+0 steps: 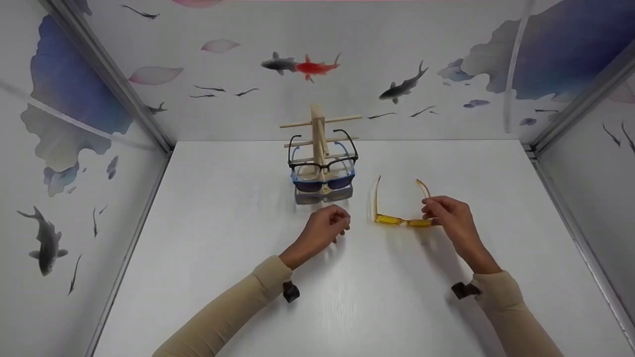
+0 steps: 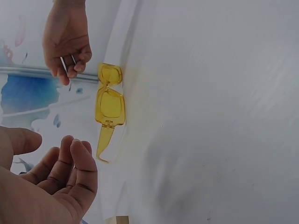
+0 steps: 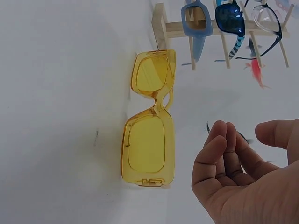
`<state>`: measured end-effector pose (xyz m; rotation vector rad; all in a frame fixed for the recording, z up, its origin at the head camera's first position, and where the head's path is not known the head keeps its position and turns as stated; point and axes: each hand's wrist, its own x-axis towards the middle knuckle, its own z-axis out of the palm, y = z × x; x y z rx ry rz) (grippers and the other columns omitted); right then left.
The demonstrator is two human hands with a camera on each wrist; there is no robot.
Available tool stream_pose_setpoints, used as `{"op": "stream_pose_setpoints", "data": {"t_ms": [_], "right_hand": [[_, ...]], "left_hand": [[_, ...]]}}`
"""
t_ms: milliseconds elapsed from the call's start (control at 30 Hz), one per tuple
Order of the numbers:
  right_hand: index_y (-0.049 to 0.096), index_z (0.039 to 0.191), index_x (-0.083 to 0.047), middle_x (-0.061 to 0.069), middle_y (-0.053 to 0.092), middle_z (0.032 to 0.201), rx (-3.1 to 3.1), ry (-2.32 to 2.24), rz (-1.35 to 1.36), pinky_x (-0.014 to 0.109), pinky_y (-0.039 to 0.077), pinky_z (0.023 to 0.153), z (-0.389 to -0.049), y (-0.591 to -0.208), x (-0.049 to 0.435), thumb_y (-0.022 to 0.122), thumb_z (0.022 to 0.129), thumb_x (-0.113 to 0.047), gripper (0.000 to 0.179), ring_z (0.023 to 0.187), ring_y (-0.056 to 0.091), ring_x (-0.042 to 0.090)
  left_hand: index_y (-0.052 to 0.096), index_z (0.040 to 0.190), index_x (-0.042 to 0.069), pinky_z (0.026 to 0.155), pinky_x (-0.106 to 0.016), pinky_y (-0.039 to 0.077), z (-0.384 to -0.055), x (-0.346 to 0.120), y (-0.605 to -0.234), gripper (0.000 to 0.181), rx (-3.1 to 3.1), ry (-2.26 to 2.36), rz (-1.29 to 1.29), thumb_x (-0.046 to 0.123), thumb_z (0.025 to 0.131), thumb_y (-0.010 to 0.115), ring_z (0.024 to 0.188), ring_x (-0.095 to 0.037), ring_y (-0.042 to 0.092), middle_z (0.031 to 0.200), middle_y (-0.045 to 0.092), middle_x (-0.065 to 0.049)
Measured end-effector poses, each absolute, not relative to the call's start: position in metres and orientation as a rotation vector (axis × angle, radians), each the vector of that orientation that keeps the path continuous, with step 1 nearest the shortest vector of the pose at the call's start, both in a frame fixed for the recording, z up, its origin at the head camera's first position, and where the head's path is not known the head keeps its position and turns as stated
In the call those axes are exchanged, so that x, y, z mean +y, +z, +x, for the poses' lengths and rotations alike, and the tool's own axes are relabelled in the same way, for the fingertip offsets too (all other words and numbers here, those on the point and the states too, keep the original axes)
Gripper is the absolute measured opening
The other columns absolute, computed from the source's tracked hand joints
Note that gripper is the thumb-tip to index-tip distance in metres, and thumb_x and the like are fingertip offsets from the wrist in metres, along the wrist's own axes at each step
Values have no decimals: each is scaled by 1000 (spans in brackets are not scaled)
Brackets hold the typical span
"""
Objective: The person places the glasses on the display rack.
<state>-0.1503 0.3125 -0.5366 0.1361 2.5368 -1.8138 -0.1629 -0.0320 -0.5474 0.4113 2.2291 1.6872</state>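
Yellow-tinted sunglasses [image 1: 389, 219] rest on the white table with both temples unfolded toward the back wall. My right hand [image 1: 452, 216] is beside their right end, overlapping that temple in the head view. Its thumb stands apart from loosely bent fingers, with nothing between them in the right wrist view. My left hand [image 1: 325, 223] hovers in front of the display rack, its fingers loosely curled and holding nothing. On the wooden eyeglass rack [image 1: 318, 130] hang black-framed glasses [image 1: 291, 165], blue sunglasses [image 1: 308, 186] and grey-blue sunglasses [image 1: 307, 199], one below another.
The upper pegs [image 1: 342, 119] of the rack stick out to both sides. White walls painted with fish surround the table [image 1: 223, 198] at the back and sides, with metal strips [image 1: 124, 89] at the corners.
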Motion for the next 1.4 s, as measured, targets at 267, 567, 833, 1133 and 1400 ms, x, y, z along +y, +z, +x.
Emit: {"op": "stream_pose_setpoints", "data": {"t_ms": [267,567,833,1133,1400], "right_hand": [[70,133,10,15,76,111,2619,-1772,168,24,62,81,-151,-543,326,62,115,-30,45,95,74,11],[70,135,9,27,73,121,2696,-1677,203,22,60,79,-148,-546,335,60,115,-34,48,97,74,12],[70,136,8,27,73,122,2693,-1668,239,20,60,79,-147,-553,343,61,115,-36,49,94,73,6],[69,138,5,24,73,125,2673,-1605,294,23,61,80,-149,-566,349,60,115,-38,51,95,72,9],[67,142,4,24,72,131,2641,-1546,317,25,61,84,-149,-574,352,58,115,-42,54,100,73,12]], "left_hand": [[70,129,-5,65,-25,54,-166,-21,-555,29,2229,1698,403,15,109,65,101,-46,70,100,74,-7],[70,131,-6,63,-23,52,-169,-15,-566,32,2243,1679,387,16,109,65,92,-48,70,99,73,-5],[69,134,-7,62,-23,52,-169,-8,-570,33,2244,1696,406,15,109,63,86,-48,69,99,71,-3],[69,136,-4,63,-23,53,-175,3,-576,35,2263,1672,374,16,109,64,81,-24,67,106,72,-5],[69,137,-3,64,-24,54,-180,13,-581,35,2252,1683,341,18,109,64,86,-15,66,108,74,-5]]}}
